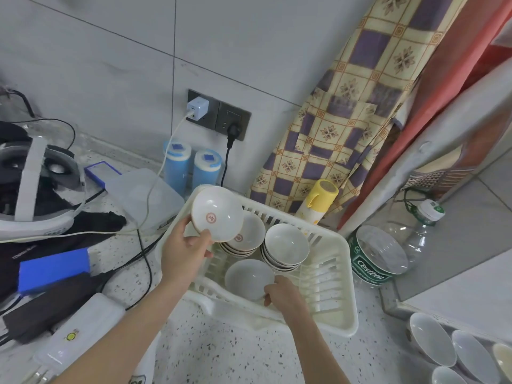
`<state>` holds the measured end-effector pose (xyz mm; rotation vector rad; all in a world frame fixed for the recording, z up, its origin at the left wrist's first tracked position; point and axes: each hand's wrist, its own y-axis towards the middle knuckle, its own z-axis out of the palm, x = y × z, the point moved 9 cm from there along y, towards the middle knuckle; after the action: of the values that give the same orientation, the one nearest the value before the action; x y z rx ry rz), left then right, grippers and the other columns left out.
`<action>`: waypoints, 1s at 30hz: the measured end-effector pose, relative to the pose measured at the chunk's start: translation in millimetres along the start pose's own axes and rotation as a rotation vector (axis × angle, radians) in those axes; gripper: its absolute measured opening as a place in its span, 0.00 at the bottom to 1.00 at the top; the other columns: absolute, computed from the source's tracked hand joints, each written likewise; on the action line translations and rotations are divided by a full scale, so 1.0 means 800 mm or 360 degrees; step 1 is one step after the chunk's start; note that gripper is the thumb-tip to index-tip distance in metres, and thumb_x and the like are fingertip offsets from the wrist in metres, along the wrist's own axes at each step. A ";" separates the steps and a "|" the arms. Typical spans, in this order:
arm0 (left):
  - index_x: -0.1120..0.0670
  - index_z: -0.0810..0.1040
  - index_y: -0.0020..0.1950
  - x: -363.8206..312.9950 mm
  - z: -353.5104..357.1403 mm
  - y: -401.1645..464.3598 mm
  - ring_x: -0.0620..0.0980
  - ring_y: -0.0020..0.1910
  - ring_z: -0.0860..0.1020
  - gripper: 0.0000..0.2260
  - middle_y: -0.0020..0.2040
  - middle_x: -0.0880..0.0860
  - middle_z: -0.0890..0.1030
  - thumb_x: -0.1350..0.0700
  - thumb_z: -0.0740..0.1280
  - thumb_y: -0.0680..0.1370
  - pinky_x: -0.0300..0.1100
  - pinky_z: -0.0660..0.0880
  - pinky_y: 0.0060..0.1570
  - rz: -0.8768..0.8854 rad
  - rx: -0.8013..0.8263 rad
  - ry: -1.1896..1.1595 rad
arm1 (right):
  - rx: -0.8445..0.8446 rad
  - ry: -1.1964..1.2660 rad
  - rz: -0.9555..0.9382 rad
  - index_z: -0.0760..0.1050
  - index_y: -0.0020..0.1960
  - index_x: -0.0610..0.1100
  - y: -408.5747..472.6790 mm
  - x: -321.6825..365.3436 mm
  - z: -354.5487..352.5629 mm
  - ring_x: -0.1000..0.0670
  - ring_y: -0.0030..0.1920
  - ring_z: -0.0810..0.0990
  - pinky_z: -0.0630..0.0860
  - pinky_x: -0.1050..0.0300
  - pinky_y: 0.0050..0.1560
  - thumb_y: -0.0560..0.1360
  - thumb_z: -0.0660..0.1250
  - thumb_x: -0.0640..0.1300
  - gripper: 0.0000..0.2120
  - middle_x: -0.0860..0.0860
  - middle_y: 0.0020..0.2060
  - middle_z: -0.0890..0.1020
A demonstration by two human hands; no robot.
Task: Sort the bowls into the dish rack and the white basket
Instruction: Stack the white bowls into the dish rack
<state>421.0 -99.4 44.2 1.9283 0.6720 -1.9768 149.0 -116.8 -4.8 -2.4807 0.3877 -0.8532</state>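
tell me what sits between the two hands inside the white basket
In the head view, two stacks of bowls sit beyond the gap between the left hand and right hand; the gap itself shows only white basket slats.

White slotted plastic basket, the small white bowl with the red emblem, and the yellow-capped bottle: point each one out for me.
White slotted plastic basket (339,284), head view, bare slotted floor at right.
Small white bowl with the red emblem (217,213), head view, inner surface, held in left hand (184,252).
Yellow-capped bottle (322,196), head view, yellow cap.
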 end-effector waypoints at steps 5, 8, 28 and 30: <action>0.36 0.72 0.59 -0.003 0.004 -0.003 0.48 0.27 0.83 0.20 0.38 0.42 0.86 0.47 0.67 0.68 0.55 0.81 0.48 -0.0006 0.0061 0.0048 | 0.0021 -0.0056 -0.0009 0.72 0.62 0.55 -0.003 -0.003 0.003 0.49 0.50 0.79 0.73 0.53 0.54 0.71 0.59 0.48 0.20 0.57 0.26 0.81; 0.36 0.71 0.59 -0.005 0.008 -0.002 0.46 0.26 0.82 0.18 0.36 0.41 0.86 0.48 0.67 0.71 0.54 0.81 0.48 0.0003 0.0093 0.0157 | -0.0012 -0.0159 0.0012 0.71 0.67 0.53 -0.003 -0.004 0.004 0.47 0.55 0.79 0.74 0.53 0.55 0.74 0.59 0.50 0.21 0.54 0.40 0.85; 0.51 0.80 0.49 0.005 0.052 -0.016 0.45 0.20 0.71 0.09 0.34 0.55 0.86 0.51 0.62 0.76 0.39 0.70 0.32 -0.0347 0.0822 0.0622 | -0.0303 0.0730 -0.0524 0.79 0.44 0.60 -0.054 0.027 -0.034 0.62 0.32 0.76 0.71 0.58 0.42 0.82 0.54 0.54 0.16 0.51 0.32 0.84; 0.54 0.80 0.49 0.004 0.062 -0.022 0.45 0.21 0.71 0.09 0.35 0.56 0.86 0.52 0.63 0.76 0.35 0.69 0.27 -0.0392 0.0904 0.0631 | -0.0226 0.0852 -0.0554 0.81 0.44 0.57 -0.053 0.026 -0.035 0.61 0.27 0.73 0.71 0.63 0.36 0.81 0.57 0.53 0.14 0.49 0.31 0.84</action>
<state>369.0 -109.9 42.5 2.7421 0.4860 -2.1101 151.8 -99.7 47.2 -2.4550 0.1938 -1.6965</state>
